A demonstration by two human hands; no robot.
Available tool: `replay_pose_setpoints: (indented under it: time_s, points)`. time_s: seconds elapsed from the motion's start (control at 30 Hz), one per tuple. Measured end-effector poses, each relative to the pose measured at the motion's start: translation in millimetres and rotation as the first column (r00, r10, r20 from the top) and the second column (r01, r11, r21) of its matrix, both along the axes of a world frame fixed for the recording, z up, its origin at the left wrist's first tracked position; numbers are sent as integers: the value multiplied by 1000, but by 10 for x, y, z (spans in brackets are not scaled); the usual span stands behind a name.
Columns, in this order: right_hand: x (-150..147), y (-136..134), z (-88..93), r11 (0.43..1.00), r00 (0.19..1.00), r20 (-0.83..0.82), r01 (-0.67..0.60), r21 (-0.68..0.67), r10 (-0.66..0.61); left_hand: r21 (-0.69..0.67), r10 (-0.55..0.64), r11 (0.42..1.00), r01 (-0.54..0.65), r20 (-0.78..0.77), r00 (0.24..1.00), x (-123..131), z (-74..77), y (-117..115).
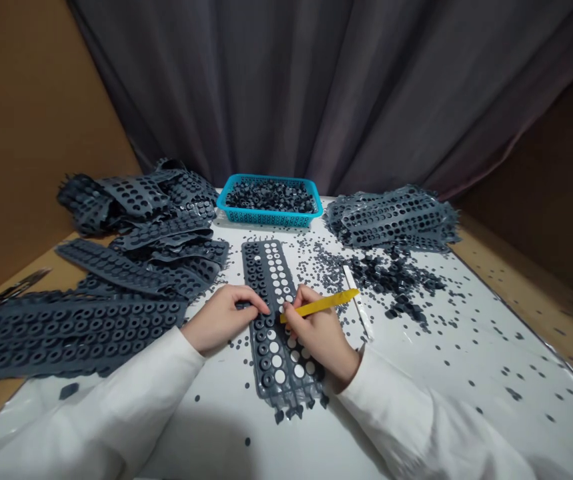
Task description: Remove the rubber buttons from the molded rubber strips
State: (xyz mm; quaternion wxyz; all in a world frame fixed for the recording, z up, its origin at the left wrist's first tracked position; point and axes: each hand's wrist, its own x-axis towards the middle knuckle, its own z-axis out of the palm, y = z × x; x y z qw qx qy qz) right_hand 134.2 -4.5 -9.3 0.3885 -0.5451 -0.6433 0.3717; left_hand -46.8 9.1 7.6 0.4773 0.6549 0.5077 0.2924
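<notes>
Right hand is pinched around a flat yellow stick; left hand is on the strip, can't tell if it's gripping. That dark grey strip lies lengthwise on the white worktop, chunky rings down the left, round white spots right, ragged near end.

Room before dotted strip, basket beyond
</notes>
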Motion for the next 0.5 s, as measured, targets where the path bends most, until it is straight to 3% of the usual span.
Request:
replay_pose_setpoints:
  time_s: [0.07,0.3,0.5]
  points:
    - [2,-4,-1,1000,1000,2,-1,9,1,94,-42,994,55,-133,990,31,38,-15]
    - [7,-14,-3,999,1000,8,-13,32,13,232,-125,942,243,-428,895,176,107,-35]
    - [16,-10,2,998,999,27,-38,53,37,208,-180,906,368,-596,782,231,154,-82]
